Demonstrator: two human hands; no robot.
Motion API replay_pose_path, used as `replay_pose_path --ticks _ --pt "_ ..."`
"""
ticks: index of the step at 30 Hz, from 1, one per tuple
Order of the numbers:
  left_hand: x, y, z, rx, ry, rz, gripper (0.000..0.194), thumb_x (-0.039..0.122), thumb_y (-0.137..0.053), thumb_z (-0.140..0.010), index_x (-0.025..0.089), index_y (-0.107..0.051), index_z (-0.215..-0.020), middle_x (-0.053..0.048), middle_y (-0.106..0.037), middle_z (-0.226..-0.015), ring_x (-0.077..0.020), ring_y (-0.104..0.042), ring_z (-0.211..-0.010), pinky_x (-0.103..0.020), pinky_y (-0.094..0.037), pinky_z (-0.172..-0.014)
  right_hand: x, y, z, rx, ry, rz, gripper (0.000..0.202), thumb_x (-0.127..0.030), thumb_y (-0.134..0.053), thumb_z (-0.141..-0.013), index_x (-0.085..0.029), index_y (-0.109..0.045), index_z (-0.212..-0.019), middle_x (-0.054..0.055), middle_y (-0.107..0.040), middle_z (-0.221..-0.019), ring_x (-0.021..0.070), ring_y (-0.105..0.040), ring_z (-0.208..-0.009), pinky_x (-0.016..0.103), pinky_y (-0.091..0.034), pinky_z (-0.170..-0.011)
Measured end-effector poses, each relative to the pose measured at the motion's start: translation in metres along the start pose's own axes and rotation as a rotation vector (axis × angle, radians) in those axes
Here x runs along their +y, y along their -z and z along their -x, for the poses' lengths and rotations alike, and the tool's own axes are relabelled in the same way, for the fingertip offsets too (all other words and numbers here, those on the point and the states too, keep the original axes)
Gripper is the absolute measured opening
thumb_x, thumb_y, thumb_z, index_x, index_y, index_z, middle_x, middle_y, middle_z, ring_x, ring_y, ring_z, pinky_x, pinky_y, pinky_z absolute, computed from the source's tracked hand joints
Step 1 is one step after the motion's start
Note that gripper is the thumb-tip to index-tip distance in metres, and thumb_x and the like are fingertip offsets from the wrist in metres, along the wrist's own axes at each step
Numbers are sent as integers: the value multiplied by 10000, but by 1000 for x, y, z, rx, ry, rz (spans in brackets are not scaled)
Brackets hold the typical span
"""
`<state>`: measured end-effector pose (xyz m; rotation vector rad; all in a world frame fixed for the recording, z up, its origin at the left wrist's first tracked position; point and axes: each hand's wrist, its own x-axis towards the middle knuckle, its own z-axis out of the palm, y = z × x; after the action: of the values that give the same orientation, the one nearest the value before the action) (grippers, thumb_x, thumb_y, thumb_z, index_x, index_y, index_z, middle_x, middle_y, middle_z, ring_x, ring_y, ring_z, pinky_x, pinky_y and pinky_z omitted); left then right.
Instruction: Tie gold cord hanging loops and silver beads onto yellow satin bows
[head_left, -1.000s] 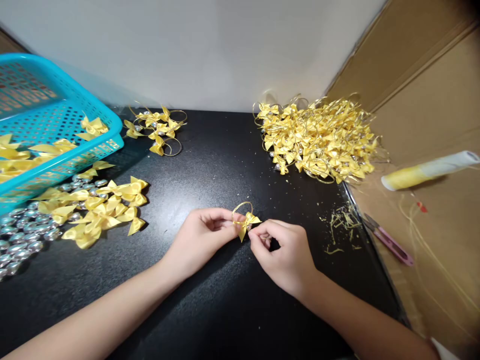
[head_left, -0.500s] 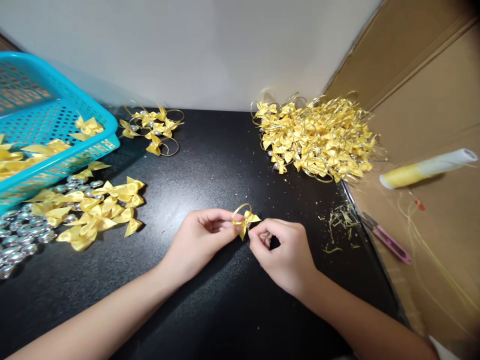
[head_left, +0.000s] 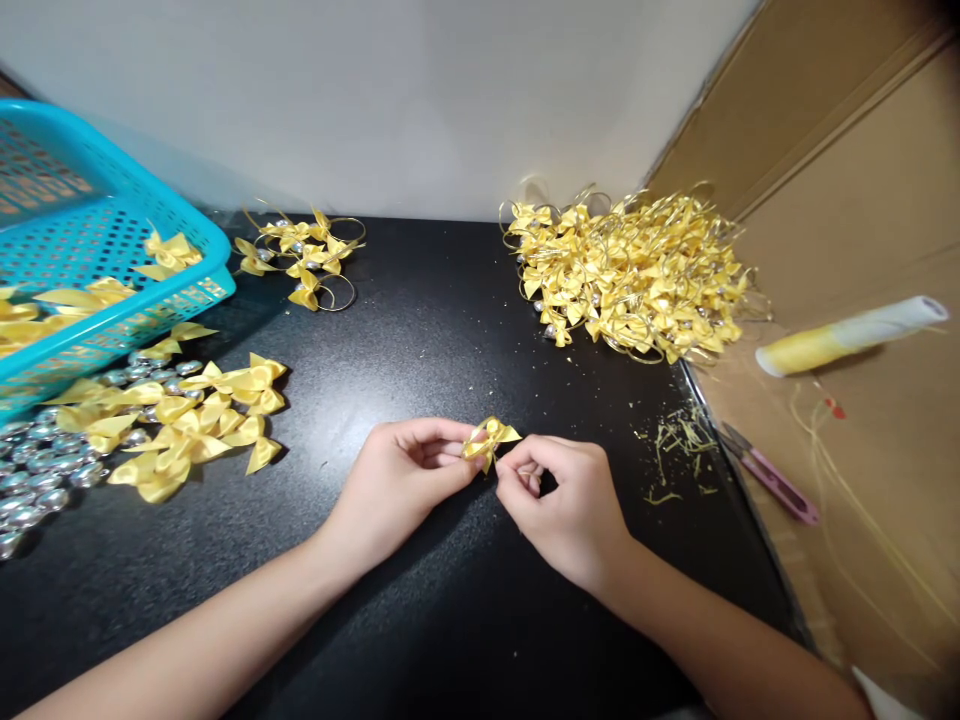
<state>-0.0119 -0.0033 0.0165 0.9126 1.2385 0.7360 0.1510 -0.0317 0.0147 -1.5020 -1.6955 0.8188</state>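
A yellow ribbon bow (head_left: pixel 491 437) with thin gold cord about it is pinched between the thumb and fingers of my left hand (head_left: pixel 409 470), just above the black table. Close on the bow's right side, the thumb and index finger of my right hand (head_left: pixel 562 490) are pressed together; what they grip is too small or hidden to make out. Left of my hands lies a heap of loose yellow bows (head_left: pixel 202 425), beside silver beads (head_left: pixel 49 470). At the back right is a big pile of bows with gold cord loops (head_left: pixel 630 275).
A blue basket (head_left: pixel 214 262) holding yellow bows stands at the left. Several looped bows (head_left: pixel 307 250) lie at the back of the black table (head_left: pixel 420 340). Cord clippings (head_left: pixel 682 440), pink-handled snips (head_left: pixel 776 485) and a yellow-white roll (head_left: pixel 847 335) are on the right, beside cardboard (head_left: pixel 862 190).
The gold cord loop that stood above the bow has drawn down close to it. Both hands keep nearly the same place and grip.
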Motion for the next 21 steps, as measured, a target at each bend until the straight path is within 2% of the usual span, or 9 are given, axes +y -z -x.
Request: replay_pose_path --ticks 6,15,21 --pt "0 -1 1 11 8 14 180 228 -829 -597 181 -778 -763 -35 -790 -766 -168 -718 -698 -237 -573 -675 -2 -1 0 28 -24 -10 203 -75 -546 -704 -186 -526 -534 -52 -469 -486 80 -431 -445 211 -375 -473" --pt "1 2 -1 23 73 100 235 253 -873 -566 175 -766 -761 -31 -789 -760 -156 -715 -676 -226 -559 -673 -2 -2 1 88 3 -112 182 -88 -575 -739 -177 -609 -584 -24 -614 -540 97 -545 -489 210 -445 -530" --pt "0 1 -1 8 41 108 207 256 -867 -583 180 -759 -743 -17 -785 -770 -137 -704 -696 -218 -547 -710 1 -3 1 95 -35 -162 170 -105 -578 -749 -162 -630 -598 -2 -646 -555 107 -576 -502 213 -447 -534"
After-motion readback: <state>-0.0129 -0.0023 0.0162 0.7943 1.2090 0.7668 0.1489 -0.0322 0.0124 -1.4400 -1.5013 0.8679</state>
